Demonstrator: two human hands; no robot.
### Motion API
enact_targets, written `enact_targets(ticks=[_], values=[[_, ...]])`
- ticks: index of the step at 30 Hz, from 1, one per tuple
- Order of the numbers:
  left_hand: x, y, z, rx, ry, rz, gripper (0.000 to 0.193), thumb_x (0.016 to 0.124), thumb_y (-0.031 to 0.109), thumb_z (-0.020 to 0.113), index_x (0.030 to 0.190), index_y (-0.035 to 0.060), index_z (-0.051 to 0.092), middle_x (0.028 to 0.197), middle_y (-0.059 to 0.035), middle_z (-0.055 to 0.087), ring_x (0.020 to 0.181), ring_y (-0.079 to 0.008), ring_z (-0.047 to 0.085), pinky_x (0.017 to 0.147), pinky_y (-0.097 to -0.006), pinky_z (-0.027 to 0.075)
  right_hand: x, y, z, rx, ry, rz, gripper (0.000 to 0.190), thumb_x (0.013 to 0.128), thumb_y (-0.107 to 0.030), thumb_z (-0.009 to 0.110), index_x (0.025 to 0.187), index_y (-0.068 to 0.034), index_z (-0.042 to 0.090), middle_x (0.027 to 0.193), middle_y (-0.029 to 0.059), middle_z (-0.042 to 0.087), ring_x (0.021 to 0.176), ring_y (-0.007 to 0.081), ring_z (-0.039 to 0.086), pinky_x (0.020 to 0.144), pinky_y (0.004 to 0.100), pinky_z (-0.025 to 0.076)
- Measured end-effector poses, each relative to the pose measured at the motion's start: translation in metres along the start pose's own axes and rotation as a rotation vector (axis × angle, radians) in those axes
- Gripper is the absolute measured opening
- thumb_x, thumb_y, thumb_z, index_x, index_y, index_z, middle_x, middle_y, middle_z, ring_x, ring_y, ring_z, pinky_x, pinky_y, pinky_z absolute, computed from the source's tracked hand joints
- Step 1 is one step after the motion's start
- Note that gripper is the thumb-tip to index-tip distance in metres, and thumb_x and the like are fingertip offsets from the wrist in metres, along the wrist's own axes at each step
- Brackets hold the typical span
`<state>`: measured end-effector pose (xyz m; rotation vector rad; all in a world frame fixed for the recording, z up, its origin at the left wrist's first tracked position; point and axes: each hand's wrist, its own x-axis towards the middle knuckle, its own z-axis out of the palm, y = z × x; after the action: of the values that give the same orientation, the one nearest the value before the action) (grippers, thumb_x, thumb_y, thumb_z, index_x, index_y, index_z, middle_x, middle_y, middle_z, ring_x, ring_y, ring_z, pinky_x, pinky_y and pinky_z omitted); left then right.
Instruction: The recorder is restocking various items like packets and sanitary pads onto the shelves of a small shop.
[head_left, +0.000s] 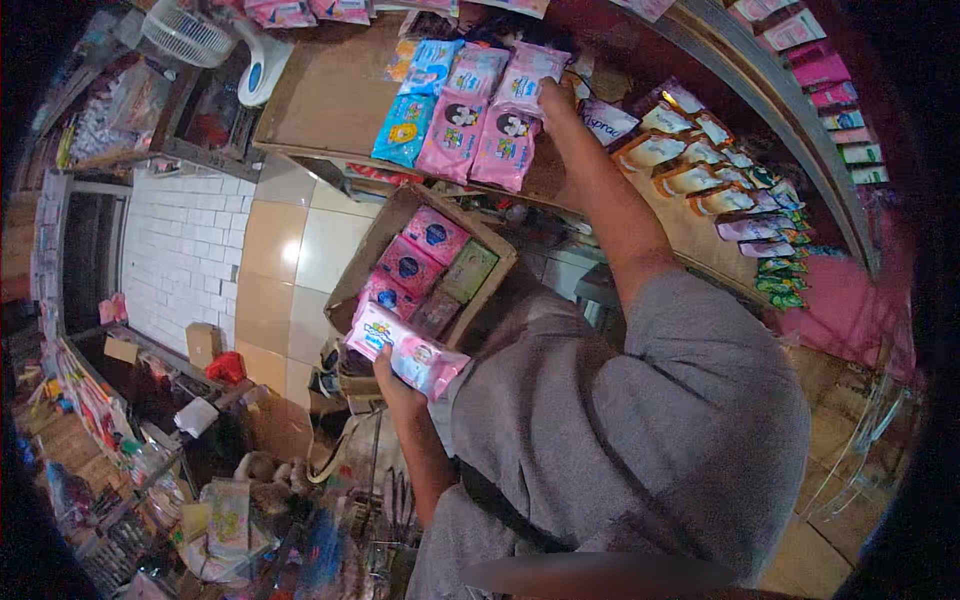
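Note:
My left hand (401, 379), low in the middle, holds a pink and white soft pack of baby wipes (412, 352) over the near end of an open cardboard box (345, 289). Inside that box are several pink packs (409, 268) and a green pack (469, 270). Higher up, my right hand (556, 101) grips the edge of another pink and white wipes pack (529, 79) at the right end of a group on a wooden shelf top. Pink packs (450, 135) and blue packs (403, 129) lie beside it in rows. Part of each hand is hidden by its pack.
The wooden shelf top (322, 97) reaches left towards a white fan (187, 34). Sachets and pouches (690, 165) lie in rows at the right. Tiled floor (274, 240) shows left of the box. Crowded goods (225, 517) fill the lower left.

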<state>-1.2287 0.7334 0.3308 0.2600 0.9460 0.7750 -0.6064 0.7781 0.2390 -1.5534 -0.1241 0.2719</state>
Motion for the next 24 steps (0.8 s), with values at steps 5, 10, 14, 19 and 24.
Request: enact_targets(ticks=[5,10,14,19,24], values=[[0.006,0.010,0.009,0.033,-0.015,-0.023,0.044,0.089,0.029,0.057,0.126,0.0045,0.053,0.104,-0.0110,0.063,0.094,-0.0289,0.065,0.083,-0.0419,0.055,0.100,0.069,-0.008,0.153,-0.061,-0.460,0.023,0.080,-0.009,0.056,0.100,0.001,0.062,0.079,0.0094,0.061,0.071,0.0253,0.064,0.064,0.0386,0.054],[0.028,0.022,0.056,0.061,-0.292,-0.092,0.049,0.087,0.029,0.058,0.127,0.0015,0.050,0.109,-0.0127,0.061,0.098,-0.0295,0.064,0.085,-0.0434,0.055,0.171,0.009,-0.082,-0.561,0.232,-0.325,0.029,0.078,-0.019,0.058,0.099,0.000,0.064,0.081,0.0122,0.064,0.076,0.0289,0.066,0.070,0.0444,0.055],[0.009,0.038,0.058,0.057,-0.107,-0.017,0.049,0.084,0.024,0.056,0.126,0.0002,0.050,0.109,-0.0133,0.061,0.096,-0.0298,0.065,0.082,-0.0456,0.056,-0.007,0.004,0.056,-0.832,0.080,-0.172,0.038,0.078,-0.026,0.059,0.102,0.003,0.065,0.094,0.0198,0.069,0.087,0.0353,0.068,0.077,0.0482,0.053],[0.036,0.043,0.110,0.228,-0.249,-0.027,0.052,0.078,0.017,0.056,0.128,0.0009,0.050,0.110,-0.0128,0.062,0.098,-0.0296,0.065,0.087,-0.0426,0.056,-0.083,-0.095,0.039,-0.959,0.194,-0.423,0.054,0.084,-0.044,0.064,0.115,0.001,0.062,0.102,0.0231,0.068,0.094,0.0392,0.067,0.080,0.0464,0.052],[0.087,0.039,0.175,0.364,-0.415,-0.005,0.049,0.085,0.010,0.054,0.132,0.0053,0.039,0.118,-0.0115,0.054,0.107,-0.0249,0.059,0.089,-0.0366,0.052,-0.197,-0.113,0.033,-0.521,-0.521,-0.287,0.054,0.083,-0.039,0.074,0.119,-0.001,0.059,0.104,0.0162,0.067,0.093,0.0281,0.066,0.082,0.0389,0.052]])
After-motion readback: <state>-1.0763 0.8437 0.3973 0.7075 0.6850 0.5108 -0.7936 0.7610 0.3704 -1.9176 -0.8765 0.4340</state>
